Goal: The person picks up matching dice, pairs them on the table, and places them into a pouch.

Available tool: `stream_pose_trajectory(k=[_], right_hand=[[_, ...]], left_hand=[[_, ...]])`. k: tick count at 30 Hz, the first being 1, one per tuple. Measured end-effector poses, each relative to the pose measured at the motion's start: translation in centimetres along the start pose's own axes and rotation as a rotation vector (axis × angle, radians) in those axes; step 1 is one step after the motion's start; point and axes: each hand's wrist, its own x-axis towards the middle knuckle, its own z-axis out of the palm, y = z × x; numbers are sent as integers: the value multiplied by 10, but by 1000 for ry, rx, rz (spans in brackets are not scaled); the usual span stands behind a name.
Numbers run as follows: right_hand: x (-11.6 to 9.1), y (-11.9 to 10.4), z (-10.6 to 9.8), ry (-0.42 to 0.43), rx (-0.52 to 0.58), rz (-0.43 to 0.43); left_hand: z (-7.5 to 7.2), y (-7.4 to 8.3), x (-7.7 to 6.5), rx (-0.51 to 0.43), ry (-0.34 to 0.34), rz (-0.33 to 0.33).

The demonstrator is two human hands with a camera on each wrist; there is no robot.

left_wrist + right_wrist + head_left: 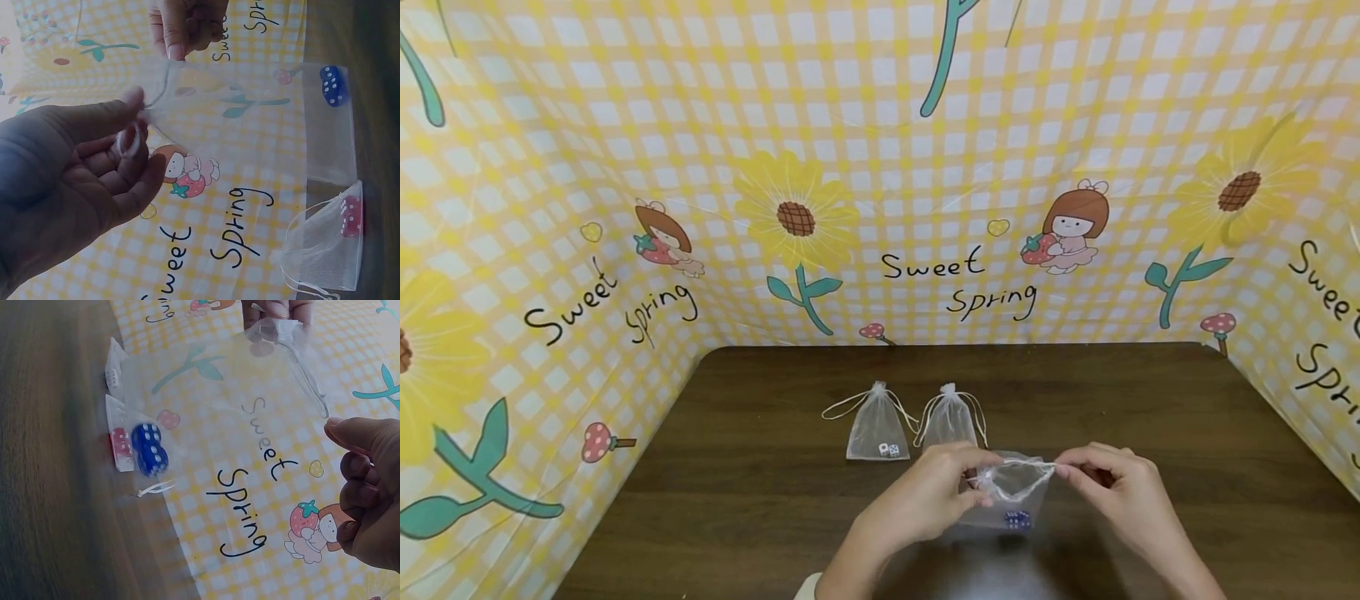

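Note:
A sheer white drawstring bag (1037, 493) hangs between my two hands with its mouth spread and blue dice (1017, 520) at its bottom. My left hand (917, 496) pinches one side of the mouth between thumb and fingers. At the opposite side, the thumb and index finger of my right hand (1123, 492) pinch the rim. The left wrist view shows the sheer bag (250, 140) stretched out, the blue dice (334, 86) in one corner. In the right wrist view the dice (150, 450) show through the mesh.
Two drawn-up sheer bags lie on the dark wooden table (737, 500) beyond my hands. The left bag (876, 421) contains white dice (889, 450); the other bag (949, 417) contains red dice (351, 217). A yellow checked cloth (850, 133) stands around the table's back and sides.

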Motion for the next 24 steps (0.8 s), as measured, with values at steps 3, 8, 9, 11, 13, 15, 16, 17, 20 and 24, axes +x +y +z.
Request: stream_pose_trajectory(k=[3, 8, 9, 11, 13, 15, 16, 17, 20, 24], right_hand=[[1, 0, -2, 12, 7, -8], [1, 1, -5, 29, 23, -3], [1, 1, -6, 33, 23, 4], [1, 2, -7, 45, 26, 12], [1, 3, -8, 54, 30, 16], [0, 3, -9, 62, 29, 19], [0, 4, -10, 66, 30, 20], [0, 4, -10, 69, 28, 24], [-1, 6, -11, 73, 18, 46], [-2, 7, -11, 84, 21, 63]], left_hand=[[-1, 1, 0, 12, -23, -4], [-2, 2, 1, 44, 0, 2], [-2, 2, 1, 48, 9, -1], [-3, 3, 1, 37, 29, -14], [-4, 2, 0, 11, 56, -21], [-4, 2, 0, -16, 87, -29], [-3, 1, 1, -29, 101, -29], [-3, 0, 1, -31, 116, -32], [-2, -1, 1, -39, 146, -43], [-2, -3, 0, -6, 159, -49]])
